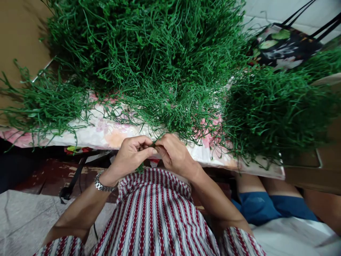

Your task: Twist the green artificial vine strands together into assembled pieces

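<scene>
My left hand [133, 152] and my right hand [174, 153] meet at the front edge of the table, fingertips almost touching. Both are closed in a pinch on a thin green sprig, mostly hidden by the fingers. A bit of the green sprig [140, 168] shows below my left palm. Just beyond my fingers lies a loose spread of green stems [173, 106], thin and branched, with small knobs at the tips. Behind it rises a large heap of the same stems [149, 39].
A smaller pile of stems [48, 103] lies at left and a dense one [266, 110] at right, on a floral tablecloth [117, 133]. Cardboard [21, 39] stands at left. A flowered black bag [285, 44] sits at back right. A person in blue shorts [266, 206] sits at my right.
</scene>
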Action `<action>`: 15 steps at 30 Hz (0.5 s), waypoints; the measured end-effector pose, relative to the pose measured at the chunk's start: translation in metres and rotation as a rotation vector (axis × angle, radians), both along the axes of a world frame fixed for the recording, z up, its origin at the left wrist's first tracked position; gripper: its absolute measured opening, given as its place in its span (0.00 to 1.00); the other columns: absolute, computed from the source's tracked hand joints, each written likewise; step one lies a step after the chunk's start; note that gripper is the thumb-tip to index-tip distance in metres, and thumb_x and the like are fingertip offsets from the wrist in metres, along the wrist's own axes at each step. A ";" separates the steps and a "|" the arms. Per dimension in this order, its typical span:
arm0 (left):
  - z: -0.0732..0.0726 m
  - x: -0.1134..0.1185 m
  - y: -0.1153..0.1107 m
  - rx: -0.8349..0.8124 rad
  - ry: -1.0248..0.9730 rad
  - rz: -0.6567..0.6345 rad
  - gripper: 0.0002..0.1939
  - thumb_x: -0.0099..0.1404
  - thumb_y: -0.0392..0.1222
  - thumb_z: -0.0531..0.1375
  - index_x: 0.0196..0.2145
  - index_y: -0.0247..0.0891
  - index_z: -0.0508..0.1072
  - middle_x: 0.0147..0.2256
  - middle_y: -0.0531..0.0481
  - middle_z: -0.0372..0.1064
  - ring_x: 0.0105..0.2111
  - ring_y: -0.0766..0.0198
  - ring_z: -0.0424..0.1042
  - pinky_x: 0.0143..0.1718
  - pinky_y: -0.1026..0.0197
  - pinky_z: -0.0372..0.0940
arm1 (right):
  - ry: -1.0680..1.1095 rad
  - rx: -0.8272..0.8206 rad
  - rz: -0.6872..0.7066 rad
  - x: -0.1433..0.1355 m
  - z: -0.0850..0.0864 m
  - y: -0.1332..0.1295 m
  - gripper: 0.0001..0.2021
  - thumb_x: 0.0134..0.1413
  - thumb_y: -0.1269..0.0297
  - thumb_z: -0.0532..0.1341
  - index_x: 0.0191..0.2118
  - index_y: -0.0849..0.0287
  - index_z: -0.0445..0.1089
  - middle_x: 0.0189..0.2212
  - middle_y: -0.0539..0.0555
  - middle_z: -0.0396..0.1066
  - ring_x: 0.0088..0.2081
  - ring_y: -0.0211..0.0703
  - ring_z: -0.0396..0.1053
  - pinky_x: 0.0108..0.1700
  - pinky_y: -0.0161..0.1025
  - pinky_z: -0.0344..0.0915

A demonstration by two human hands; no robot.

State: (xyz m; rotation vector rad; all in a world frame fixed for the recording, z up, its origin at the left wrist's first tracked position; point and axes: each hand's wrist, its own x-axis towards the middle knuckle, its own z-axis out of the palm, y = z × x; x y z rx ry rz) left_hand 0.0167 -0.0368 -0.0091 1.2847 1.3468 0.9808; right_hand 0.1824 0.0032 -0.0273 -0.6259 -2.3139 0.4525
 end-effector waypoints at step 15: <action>0.019 -0.012 0.001 0.101 0.131 -0.572 0.09 0.57 0.34 0.56 0.20 0.34 0.63 0.18 0.58 0.53 0.20 0.73 0.53 0.23 0.68 0.49 | -0.027 -0.348 0.556 0.015 0.021 0.006 0.15 0.63 0.67 0.46 0.25 0.60 0.58 0.23 0.50 0.56 0.27 0.36 0.57 0.31 0.33 0.56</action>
